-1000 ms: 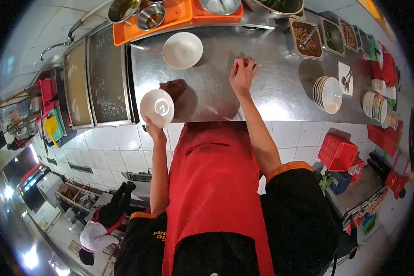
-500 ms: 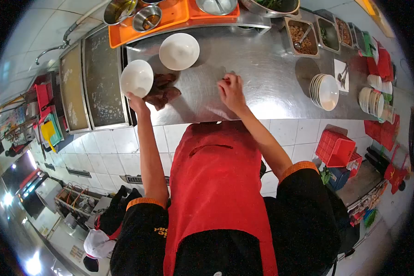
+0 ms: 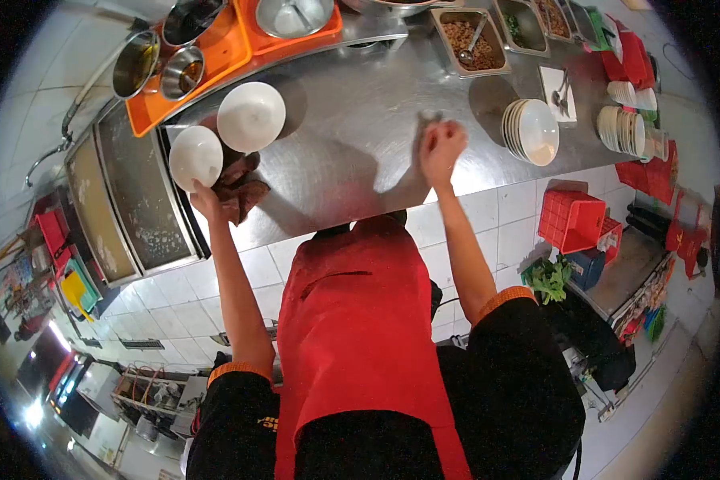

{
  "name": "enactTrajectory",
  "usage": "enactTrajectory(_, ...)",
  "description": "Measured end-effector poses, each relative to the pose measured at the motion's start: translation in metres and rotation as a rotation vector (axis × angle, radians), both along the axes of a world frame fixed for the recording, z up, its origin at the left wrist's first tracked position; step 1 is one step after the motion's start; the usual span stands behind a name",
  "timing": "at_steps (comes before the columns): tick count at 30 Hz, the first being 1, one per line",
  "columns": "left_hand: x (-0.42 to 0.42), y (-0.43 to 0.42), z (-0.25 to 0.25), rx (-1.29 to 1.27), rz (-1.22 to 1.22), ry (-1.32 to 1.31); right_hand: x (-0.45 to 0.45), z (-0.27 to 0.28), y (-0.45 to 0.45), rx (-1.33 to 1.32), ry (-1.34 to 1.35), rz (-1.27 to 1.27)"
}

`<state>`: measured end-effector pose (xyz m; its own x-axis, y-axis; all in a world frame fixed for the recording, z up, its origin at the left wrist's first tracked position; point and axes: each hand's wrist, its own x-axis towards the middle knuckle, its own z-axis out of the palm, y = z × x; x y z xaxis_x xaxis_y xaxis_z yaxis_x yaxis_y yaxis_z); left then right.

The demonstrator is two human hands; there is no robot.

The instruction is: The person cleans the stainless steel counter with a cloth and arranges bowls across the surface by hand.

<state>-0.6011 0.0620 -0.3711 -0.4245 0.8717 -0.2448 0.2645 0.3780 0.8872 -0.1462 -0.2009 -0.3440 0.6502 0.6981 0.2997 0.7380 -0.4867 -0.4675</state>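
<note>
one steel tabletop (image 3: 336, 152) runs across the view, with two framed basins (image 3: 136, 168) at its left end, one murky grey and one yellowish inside. next in size come two orange trays (image 3: 148, 110) along the back: the left one has three steel vessels (image 3: 182, 74) on it or at its rim, the smallest with reddish-brown contents; the other carries one steel bowl (image 3: 284, 28) with a utensil in it. three metal pans (image 3: 470, 48) show their food at the back right: brown mince with a ladle, green bits, and more brown food. a nested stack of white bowls (image 3: 536, 132), four or five, lies to the right. two single white bowls sit at the left end; the left hand (image 3: 204, 200) grips the rim of the nearer bowl (image 3: 196, 156), which is just beside the farther bowl (image 3: 251, 116). the right hand (image 3: 443, 148), blurred, has curled fingers over bare steel; i cannot tell whether it holds anything. one crumpled brown cloth (image 3: 244, 200) lies by the left hand, and smallest, spoons (image 3: 562, 98) rest on one white sheet (image 3: 549, 78).
</note>
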Motion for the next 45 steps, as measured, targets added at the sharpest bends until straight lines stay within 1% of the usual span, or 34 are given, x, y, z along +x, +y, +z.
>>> enactTrajectory(2, -0.001, -0.009, 0.007, -0.030, -0.087, 0.075, 0.041, 0.000, 0.010, 0.035, -0.076, -0.210)
enactTrajectory(3, -0.001, -0.012, 0.008, -0.051, -0.064, 0.033, 0.045, -0.002, 0.010, 0.028, -0.080, -0.224)
enactTrajectory(4, -0.002, -0.020, 0.007, 0.007, -0.109, 0.033, 0.041, 0.000, 0.019, 0.018, -0.068, -0.210)
enactTrajectory(5, -0.003, -0.030, 0.008, -0.021, -0.133, 0.097, 0.036, -0.002, 0.025, 0.010, -0.055, -0.194)
enactTrajectory(6, -0.002, -0.039, 0.009, -0.044, -0.156, 0.161, 0.020, -0.002, 0.021, 0.057, -0.033, -0.060)
enactTrajectory(8, 0.009, -0.071, 0.008, 0.007, -0.161, 0.337, -0.003, 0.005, -0.002, 0.002, 0.021, 0.072)
enactTrajectory(10, 0.007, -0.092, 0.001, 0.064, -0.387, 0.550, 0.019, 0.001, -0.021, 0.016, -0.031, -0.013)
enactTrajectory(11, 0.017, -0.107, 0.010, 0.167, -0.491, 0.679, 0.036, 0.001, -0.021, -0.012, -0.014, -0.126)
enactTrajectory(12, 0.039, -0.121, 0.024, 0.275, -0.592, 0.806, 0.050, -0.003, -0.008, -0.004, -0.015, -0.133)
enactTrajectory(13, 0.066, -0.132, 0.048, 0.253, -0.628, 0.809, 0.063, -0.009, 0.005, 0.042, -0.058, -0.213)
enactTrajectory(14, 0.070, -0.140, 0.046, 0.252, -0.690, 0.779, 0.070, -0.012, 0.011, 0.080, -0.100, -0.295)
enactTrajectory(16, 0.091, -0.149, 0.058, 0.287, -0.753, 0.895, 0.056, 0.003, 0.026, 0.033, -0.017, -0.261)
enactTrajectory(18, 0.097, -0.151, 0.057, 0.285, -0.748, 0.911, 0.029, 0.004, 0.011, -0.005, -0.052, 0.016)
enactTrajectory(20, 0.097, -0.150, 0.049, 0.285, -0.718, 0.934, 0.030, 0.000, -0.009, 0.041, -0.022, 0.053)
enactTrajectory(22, 0.087, -0.148, 0.040, 0.287, -0.739, 0.955, 0.044, 0.004, -0.024, -0.017, -0.015, -0.131)
enactTrajectory(23, 0.090, -0.149, 0.040, 0.294, -0.721, 0.988, 0.056, 0.006, -0.014, 0.004, -0.027, -0.220)
enactTrajectory(26, 0.095, -0.153, 0.036, 0.347, -0.681, 1.018, 0.075, -0.011, 0.028, 0.042, 0.000, -0.303)
enactTrajectory(27, 0.094, -0.153, 0.028, 0.275, -0.639, 1.071, 0.062, -0.010, 0.028, 0.036, -0.001, -0.313)
enactTrajectory(29, 0.099, -0.152, 0.029, 0.314, -0.656, 1.048, 0.034, 0.003, 0.024, -0.022, 0.032, -0.017)
enactTrajectory(32, 0.092, -0.151, 0.037, 0.336, -0.687, 1.005, 0.032, 0.005, -0.017, 0.016, 0.014, -0.003)
enactTrajectory(33, 0.090, -0.151, 0.042, 0.262, -0.708, 1.015, 0.043, 0.001, -0.019, 0.063, 0.008, -0.138)
enactTrajectory(34, 0.094, -0.150, 0.048, 0.193, -0.725, 1.019, 0.059, 0.001, -0.016, 0.046, 0.020, -0.254)
enactTrajectory(35, 0.102, -0.149, 0.059, 0.105, -0.701, 1.013, 0.074, 0.000, -0.001, 0.060, 0.025, -0.297)
enactTrajectory(36, 0.109, -0.150, 0.071, 0.106, -0.706, 1.022, 0.079, 0.000, 0.009, 0.066, 0.035, -0.342)
enactTrajectory(37, 0.119, -0.151, 0.083, 0.092, -0.695, 1.067, 0.070, -0.002, 0.013, 0.063, 0.044, -0.352)
enactTrajectory(38, 0.130, -0.152, 0.091, 0.080, -0.685, 1.107, 0.061, -0.002, 0.018, 0.046, 0.054, -0.249)
enactTrajectory(39, 0.145, -0.151, 0.096, 0.202, -0.691, 1.076, 0.062, 0.000, 0.022, 0.033, 0.055, -0.141)
enactTrajectory(40, 0.171, -0.151, 0.108, 0.250, -0.733, 0.895, 0.054, 0.004, 0.011, 0.032, 0.053, -0.142)
enactTrajectory(42, 0.217, -0.144, 0.110, 0.370, -0.953, 0.711, 0.018, 0.010, -0.019, 0.014, 0.088, -0.007)
enactTrajectory(44, 0.274, -0.130, 0.099, 0.281, -1.125, 0.150, 0.024, 0.001, -0.059, 0.006, 0.073, -0.155)
enactTrajectory(45, 0.308, -0.124, 0.095, 0.195, -1.190, -0.004, 0.031, 0.003, -0.070, 0.017, 0.087, -0.296)
